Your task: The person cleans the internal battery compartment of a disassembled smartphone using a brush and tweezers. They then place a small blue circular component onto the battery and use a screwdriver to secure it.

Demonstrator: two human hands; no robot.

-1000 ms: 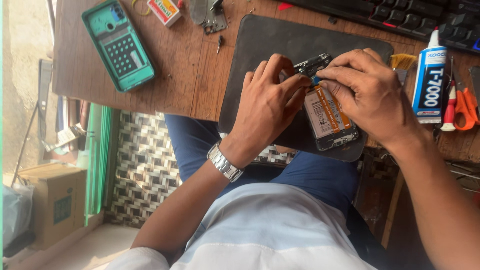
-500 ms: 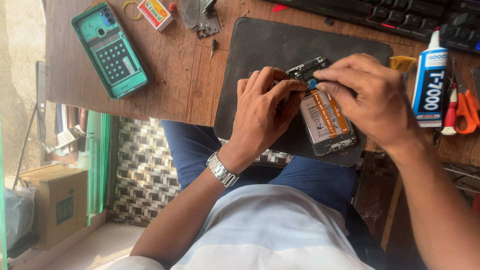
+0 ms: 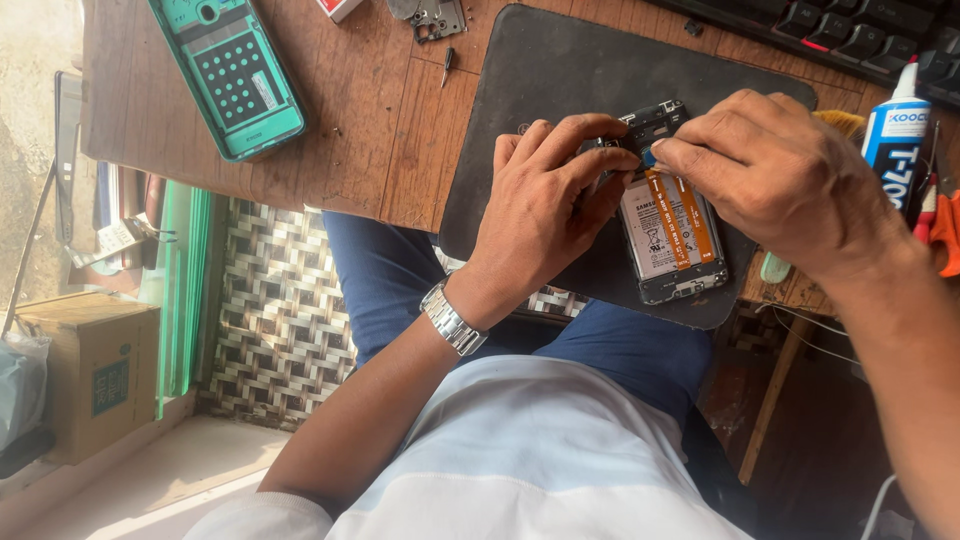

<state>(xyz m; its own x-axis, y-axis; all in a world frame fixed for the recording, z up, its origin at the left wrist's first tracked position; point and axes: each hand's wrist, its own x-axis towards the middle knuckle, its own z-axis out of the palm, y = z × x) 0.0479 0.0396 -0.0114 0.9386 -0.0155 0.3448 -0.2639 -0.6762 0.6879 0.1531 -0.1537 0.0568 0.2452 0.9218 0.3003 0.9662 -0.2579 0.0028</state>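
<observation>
Opened phone (image 3: pixel 672 225) on dark mat (image 3: pixel 520 120); left hand (image 3: pixel 545 205) and right hand (image 3: pixel 780 180), fingers curled, pinching its top edge

I count two hands, left (image 3: pixel 545 195) and right (image 3: pixel 775 170), on one opened phone (image 3: pixel 670 215) over one dark mat (image 3: pixel 560 70). I also see one green back cover (image 3: pixel 230 75), one glue bottle (image 3: pixel 895 125), one keyboard (image 3: pixel 850 30) and one wristwatch (image 3: pixel 452 318).

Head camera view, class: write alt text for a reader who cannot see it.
Two bare hands, left hand and right hand, press on an opened phone lying on a dark mat on a wooden desk. A teal phone back cover lies left, a glue bottle right.
</observation>
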